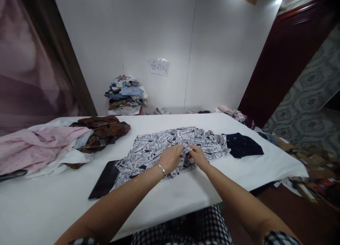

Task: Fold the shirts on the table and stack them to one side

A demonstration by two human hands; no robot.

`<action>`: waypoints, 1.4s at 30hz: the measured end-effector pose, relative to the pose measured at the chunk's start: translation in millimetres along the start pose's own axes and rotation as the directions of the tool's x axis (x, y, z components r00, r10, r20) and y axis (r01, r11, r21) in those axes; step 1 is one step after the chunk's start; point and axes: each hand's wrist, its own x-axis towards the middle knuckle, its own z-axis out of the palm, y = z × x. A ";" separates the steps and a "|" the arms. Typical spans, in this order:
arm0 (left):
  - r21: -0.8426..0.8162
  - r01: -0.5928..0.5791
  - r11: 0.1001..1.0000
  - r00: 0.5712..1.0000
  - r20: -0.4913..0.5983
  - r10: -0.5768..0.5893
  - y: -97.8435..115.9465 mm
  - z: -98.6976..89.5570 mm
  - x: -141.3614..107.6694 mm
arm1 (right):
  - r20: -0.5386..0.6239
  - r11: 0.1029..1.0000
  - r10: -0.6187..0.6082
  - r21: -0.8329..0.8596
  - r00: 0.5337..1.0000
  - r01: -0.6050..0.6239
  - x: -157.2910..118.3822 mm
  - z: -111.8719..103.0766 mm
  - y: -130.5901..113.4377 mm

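Note:
A black-and-white shirt with a newspaper-like print [151, 149] lies spread and wrinkled across the middle of the white table. My left hand [171, 158], with a silver bracelet at the wrist, pinches the fabric near the shirt's centre. Just to its right, my right hand [198, 155] grips the same shirt, its fingers closed on a raised fold. The two hands are close together. A dark flat tablet-like object [105, 179] is partly covered by the shirt's left end. Dark navy folded cloth [243, 145] touches the shirt's right end.
Pink cloth [42, 146] and a brown plaid garment [106, 130] are heaped at the table's left. Folded clothes [127, 94] are stacked behind the table by the wall. More clothes [233, 114] lie at the back right. The table's front edge [186, 215] is close to my body.

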 end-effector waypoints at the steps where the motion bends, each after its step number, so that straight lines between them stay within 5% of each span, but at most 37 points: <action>1: -0.011 0.058 0.998 0.998 0.026 -0.058 -5.0 1.3 -1.3 | -0.020 1.000 0.000 0.024 1.000 0.001 -1.0 -0.7 0.5; 7: -0.077 0.347 0.935 0.931 0.146 -0.334 -41.2 2.0 -0.7 | -0.085 1.000 -0.024 0.009 0.996 0.025 -10.4 2.7 8.9; 11: -0.536 0.443 0.719 0.862 0.034 -0.506 -49.1 -6.4 2.9 | 0.046 1.000 0.019 0.019 0.999 -0.020 -17.0 9.7 13.3; 13: -0.760 0.359 0.542 0.810 -0.034 -0.585 -47.3 -12.7 3.4 | 0.172 0.997 0.046 0.054 0.984 -0.056 -22.1 14.0 14.9; 15: -0.862 0.188 0.472 0.757 -0.179 -0.629 -43.8 -19.6 1.8 | 0.250 0.990 0.069 0.102 0.966 -0.097 -27.6 17.3 15.3; 20: -0.746 -0.134 0.653 0.652 -0.562 -0.509 -32.5 -27.8 -13.2 | 0.198 0.978 0.105 0.158 0.974 -0.138 -36.5 14.6 4.2; 22: -0.641 -0.167 0.749 0.666 -0.633 -0.394 -23.9 -22.5 -21.0 | 0.132 0.969 0.117 0.203 0.984 -0.142 -38.4 10.7 -4.6; 25: -0.494 -0.275 0.825 0.751 -0.646 -0.136 -4.9 -5.2 -32.1 | 0.155 0.898 0.149 0.391 0.977 -0.199 -42.6 7.9 -16.4; 28: -0.423 -0.418 0.804 0.825 -0.548 0.141 14.4 14.8 -42.3 | 0.265 0.770 0.189 0.558 0.946 -0.310 -49.8 11.1 -20.3; 30: -0.448 -0.442 0.777 0.853 -0.478 0.210 22.4 23.7 -48.5 | 0.277 0.721 0.227 0.597 0.934 -0.353 -55.2 15.5 -18.6; 34: -0.542 -0.383 0.748 0.886 -0.444 0.132 25.4 26.6 -58.0 | 0.247 0.682 0.281 0.628 0.927 -0.374 -61.5 21.1 -16.8; 38: -0.609 -0.259 0.750 0.871 -0.483 -0.091 19.7 25.2 -62.9 | 0.225 0.681 0.253 0.649 0.941 -0.339 -56.3 8.1 -33.7; 42: -0.791 -0.076 0.607 0.902 -0.313 -0.296 16.2 28.0 -66.3 | 0.071 0.737 0.142 0.658 0.987 -0.154 -51.8 -18.8 -60.0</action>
